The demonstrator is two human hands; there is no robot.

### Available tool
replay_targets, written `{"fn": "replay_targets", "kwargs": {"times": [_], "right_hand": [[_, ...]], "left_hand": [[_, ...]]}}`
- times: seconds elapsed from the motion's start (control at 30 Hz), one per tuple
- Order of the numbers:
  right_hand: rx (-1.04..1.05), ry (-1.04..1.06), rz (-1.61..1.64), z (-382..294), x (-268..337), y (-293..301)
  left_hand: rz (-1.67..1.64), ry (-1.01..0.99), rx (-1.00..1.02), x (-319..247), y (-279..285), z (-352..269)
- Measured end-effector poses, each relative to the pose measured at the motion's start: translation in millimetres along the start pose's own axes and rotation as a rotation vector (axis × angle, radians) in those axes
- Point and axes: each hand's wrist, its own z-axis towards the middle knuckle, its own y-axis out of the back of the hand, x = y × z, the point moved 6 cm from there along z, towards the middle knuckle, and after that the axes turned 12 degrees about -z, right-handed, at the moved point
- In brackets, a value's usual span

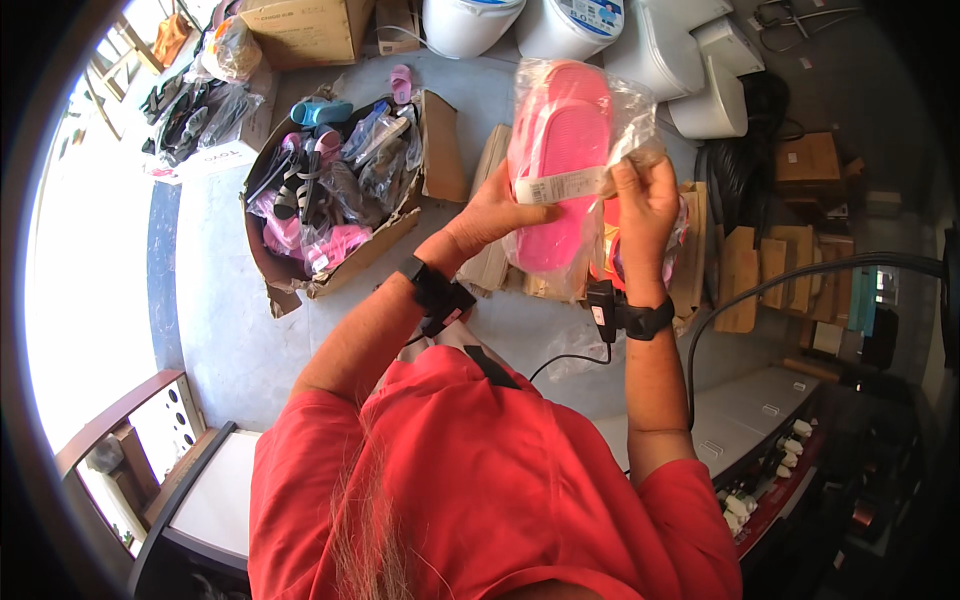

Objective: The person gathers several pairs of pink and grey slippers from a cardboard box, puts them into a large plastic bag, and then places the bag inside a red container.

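A pair of pink slippers is held up in a clear plastic bag, soles stacked. My left hand grips the bagged pair along its left edge, the thumb lying across the front. At the right side, my right hand pinches the bunched plastic between thumb and fingers. A white label with printed writing crosses the slippers near my left thumb. Behind my right wrist, part of an orange-red item shows in a cardboard box; the held bag hides much of that box.
To the left, an open cardboard box holds several bagged slippers and sandals. One pink slipper lies beyond it. White toilets line the far side. Flattened cardboard stands near the bag. A black cable curves in from the right.
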Motion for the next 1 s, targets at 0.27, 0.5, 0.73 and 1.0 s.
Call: {"fn": "replay_targets", "kwargs": {"times": [0.27, 0.5, 0.73, 1.0], "right_hand": [[-0.044, 0.061, -0.098, -2.3, -19.8, -13.7], [-0.087, 0.05, -0.094, -16.1, -18.2, -25.5], [0.17, -0.015, 0.045, -19.3, -11.2, -28.5], [0.009, 0.604, -0.92, 1.3, 33.5, 8.6]], "left_hand": [[0.364, -0.372, -0.273, 14.5, 20.2, 4.8], [0.722, -0.577, -0.492, -7.2, 11.4, -7.6], [0.412, -0.394, -0.399, 0.4, 31.3, 1.4], [0.185, 0.036, -0.173, -5.3, 41.1, 0.1]]}}
